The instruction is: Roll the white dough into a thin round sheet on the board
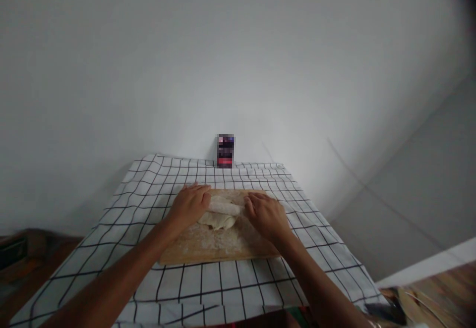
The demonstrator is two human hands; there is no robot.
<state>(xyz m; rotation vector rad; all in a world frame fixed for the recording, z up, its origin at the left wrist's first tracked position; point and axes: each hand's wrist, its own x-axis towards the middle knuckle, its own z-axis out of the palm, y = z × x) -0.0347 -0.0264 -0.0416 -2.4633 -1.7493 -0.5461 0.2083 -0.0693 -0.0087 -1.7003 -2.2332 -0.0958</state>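
A pale, floury rolling pin (224, 206) lies crosswise on a wooden board (219, 248). Under and just in front of it is a flattened, uneven piece of dough (220, 221). My left hand (190, 203) covers the pin's left end, fingers bent over it and thumb toward the middle. On the right end rests my right hand (267, 215), its fingers curled over the pin. Both ends of the pin are hidden beneath my hands. Flour is smeared over the board's surface.
A white cloth with dark grid lines (223, 288) covers the table. At its far edge a small upright, pixelated object (225, 151) stands against the white wall (223, 60). A box (26, 251) is low at the left; dim items (405, 303) lie at the lower right.
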